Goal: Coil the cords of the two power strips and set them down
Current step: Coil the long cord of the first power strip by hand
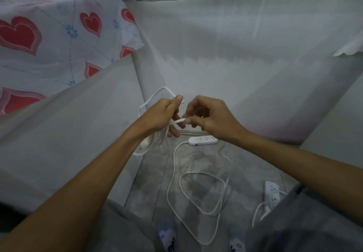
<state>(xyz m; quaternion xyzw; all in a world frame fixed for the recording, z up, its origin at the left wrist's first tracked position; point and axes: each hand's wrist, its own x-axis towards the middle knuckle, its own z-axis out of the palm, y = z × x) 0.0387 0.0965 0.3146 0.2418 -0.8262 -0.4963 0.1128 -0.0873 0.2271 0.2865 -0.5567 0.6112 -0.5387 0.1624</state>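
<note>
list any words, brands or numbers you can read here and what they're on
None can be read.
Power strip on the floor: only socket holes show; any marking is too small and blurred.
Second power strip at lower right: no legible print.
Heart-print cloth: red hearts and blue flowers, no words.
Footwear at the bottom edge: dark blurred marks, unreadable.

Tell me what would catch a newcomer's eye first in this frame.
The two hands at centre: the left hand holds looped white cord, the right hand pinching a strand beside it. Below them a power strip lies on the floor, its cord sprawled loose. At upper left, a red-heart sheet stands out.
</note>
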